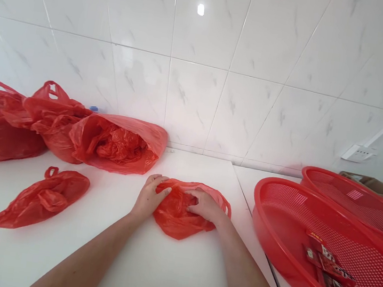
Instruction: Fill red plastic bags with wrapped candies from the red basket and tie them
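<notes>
1. Between the forearms, the white table offers a way up to the red bag.
2. The left hand and right hand occupy that bag's mouth.
3. A lane runs leftward, between that bag and the small bag; three bulging bags bar the back left.
4. The near basket raises its rim on the right; its gap to the far basket is hard to judge.

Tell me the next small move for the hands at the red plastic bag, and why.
I'd probably ease the mouth of the red plastic bag a little wider. The left hand is at its left edge and the right hand is over the right side of the opening, while crumpled film seems to crowd the middle.
</notes>
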Available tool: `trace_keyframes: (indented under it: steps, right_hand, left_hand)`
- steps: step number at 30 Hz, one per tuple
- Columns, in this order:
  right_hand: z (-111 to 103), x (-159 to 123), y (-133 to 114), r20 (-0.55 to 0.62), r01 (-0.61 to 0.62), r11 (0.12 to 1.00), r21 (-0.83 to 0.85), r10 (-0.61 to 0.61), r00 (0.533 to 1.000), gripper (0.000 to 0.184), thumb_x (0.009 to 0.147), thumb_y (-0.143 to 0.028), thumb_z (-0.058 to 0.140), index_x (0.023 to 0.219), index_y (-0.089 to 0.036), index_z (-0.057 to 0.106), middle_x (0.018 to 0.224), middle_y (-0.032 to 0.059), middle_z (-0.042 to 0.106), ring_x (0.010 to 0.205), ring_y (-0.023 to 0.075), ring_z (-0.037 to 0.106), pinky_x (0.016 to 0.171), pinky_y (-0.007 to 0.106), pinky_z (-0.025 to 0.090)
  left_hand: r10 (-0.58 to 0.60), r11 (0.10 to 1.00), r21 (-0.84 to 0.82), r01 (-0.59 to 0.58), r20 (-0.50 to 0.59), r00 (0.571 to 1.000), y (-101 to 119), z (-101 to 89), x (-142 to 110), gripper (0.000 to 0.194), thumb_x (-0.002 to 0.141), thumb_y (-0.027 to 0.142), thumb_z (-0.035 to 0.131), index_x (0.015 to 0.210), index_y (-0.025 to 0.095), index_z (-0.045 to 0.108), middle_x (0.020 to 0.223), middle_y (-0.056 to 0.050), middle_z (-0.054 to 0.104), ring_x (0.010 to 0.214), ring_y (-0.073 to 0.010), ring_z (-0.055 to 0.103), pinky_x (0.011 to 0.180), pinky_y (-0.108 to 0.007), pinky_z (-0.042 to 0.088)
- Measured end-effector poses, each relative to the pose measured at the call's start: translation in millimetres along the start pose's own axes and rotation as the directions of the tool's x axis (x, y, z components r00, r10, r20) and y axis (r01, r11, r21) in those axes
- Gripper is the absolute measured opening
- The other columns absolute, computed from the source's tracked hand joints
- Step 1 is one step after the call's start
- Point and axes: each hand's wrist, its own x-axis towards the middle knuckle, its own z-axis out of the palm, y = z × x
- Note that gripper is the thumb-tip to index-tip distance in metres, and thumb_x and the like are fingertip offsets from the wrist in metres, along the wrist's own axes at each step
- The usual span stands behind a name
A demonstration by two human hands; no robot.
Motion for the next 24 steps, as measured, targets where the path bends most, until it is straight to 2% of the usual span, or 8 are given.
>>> trace_keyframes:
  steps: [4,7,11,15,17,20,22,24]
  right_hand:
    - [0.8,-0.9,-0.9,0.036,-0.021,0.999,-0.048,0.022,0.999,0.035,0.070,-0.027,0.062,0.105,-0.031,0.065,0.111,0.0013,0.056,0.087,0.0174,0.057,0.070,0.028,0.044]
    - [1.8,-1.1,-3.0,0.039,-0.023,0.998,-0.066,0.026,0.999,0.022,0.074,-0.024,0.055,0.091,-0.029,0.069,0.103,0.0012,0.058,0.081,0.0159,0.057,0.068,0.028,0.044]
    - [4.7,-6.6,-12.4,-0.005,-0.017,0.996,-0.092,0.017,1.000,0.034,0.078,-0.019,0.047,0.105,-0.030,0.065,0.120,0.0014,0.053,0.099,0.0190,0.054,0.078,0.031,0.044]
    - [0.7,-34.7,-39.0,-0.069,0.047,0.988,-0.150,-0.058,0.996,0.038,0.080,-0.024,0.052,0.117,-0.027,0.059,0.128,0.0044,0.049,0.115,0.0240,0.046,0.091,0.036,0.039]
    - [-11.3,-57.1,-56.1,-0.081,0.085,0.992,-0.089,-0.093,0.992,0.036,0.082,-0.028,0.051,0.117,-0.031,0.057,0.128,0.0014,0.049,0.114,0.0218,0.047,0.092,0.035,0.040]
    - [-46.6,-89.8,-72.0,-0.166,0.057,0.998,-0.028,-0.061,0.984,0.031,0.082,-0.031,0.054,0.111,-0.035,0.060,0.124,-0.0012,0.052,0.111,0.0198,0.050,0.091,0.034,0.042]
    - [-79.7,-107.5,-67.9,-0.270,-0.032,0.999,-0.027,0.023,0.963,0.028,0.081,-0.034,0.055,0.108,-0.033,0.062,0.120,-0.0002,0.054,0.107,0.0199,0.053,0.088,0.034,0.043]
    - [-115.5,-122.9,-49.3,-0.362,-0.190,0.981,-0.039,0.164,0.918,0.031,0.080,-0.037,0.056,0.110,-0.031,0.061,0.119,0.0025,0.056,0.106,0.0215,0.054,0.088,0.036,0.043]
  left_hand:
    - [-0.184,0.979,-0.082,0.189,0.059,0.981,-13.6,2.9,6.3,0.038,0.076,0.047,0.052,0.105,0.022,0.059,0.085,-0.002,0.062,0.076,-0.0170,0.059,0.072,-0.030,0.047]
    - [-0.207,0.968,-0.135,0.212,0.048,0.977,-16.3,-0.3,8.3,0.031,0.074,0.047,0.054,0.088,0.021,0.062,0.074,-0.001,0.061,0.068,-0.0157,0.057,0.063,-0.027,0.045]
    - [-0.210,0.955,-0.208,0.210,0.024,0.977,-14.5,-4.1,8.2,0.025,0.074,0.044,0.054,0.075,0.020,0.059,0.069,0.000,0.060,0.061,-0.0139,0.053,0.058,-0.025,0.043]
    - [-0.226,0.943,-0.252,0.217,-0.005,0.974,-17.2,-4.9,10.0,0.026,0.072,0.045,0.056,0.076,0.019,0.059,0.069,0.000,0.059,0.060,-0.0133,0.052,0.056,-0.024,0.042]
    - [-0.243,0.938,-0.256,0.235,-0.001,0.970,-19.7,-4.6,11.3,0.028,0.070,0.046,0.057,0.077,0.019,0.059,0.069,-0.001,0.060,0.061,-0.0139,0.053,0.056,-0.024,0.042]
    - [-0.260,0.934,-0.253,0.253,0.005,0.965,-23.3,-3.7,12.2,0.031,0.069,0.048,0.058,0.080,0.018,0.060,0.069,0.000,0.061,0.061,-0.0141,0.054,0.054,-0.023,0.042]
    - [-0.269,0.935,-0.237,0.263,0.010,0.963,-24.5,-3.4,12.0,0.031,0.069,0.048,0.058,0.081,0.019,0.061,0.069,0.000,0.061,0.060,-0.0139,0.054,0.053,-0.023,0.041]
    - [-0.274,0.940,-0.206,0.271,0.015,0.962,-24.0,-3.7,11.5,0.030,0.069,0.048,0.058,0.081,0.021,0.062,0.070,0.001,0.062,0.061,-0.0138,0.055,0.053,-0.023,0.041]
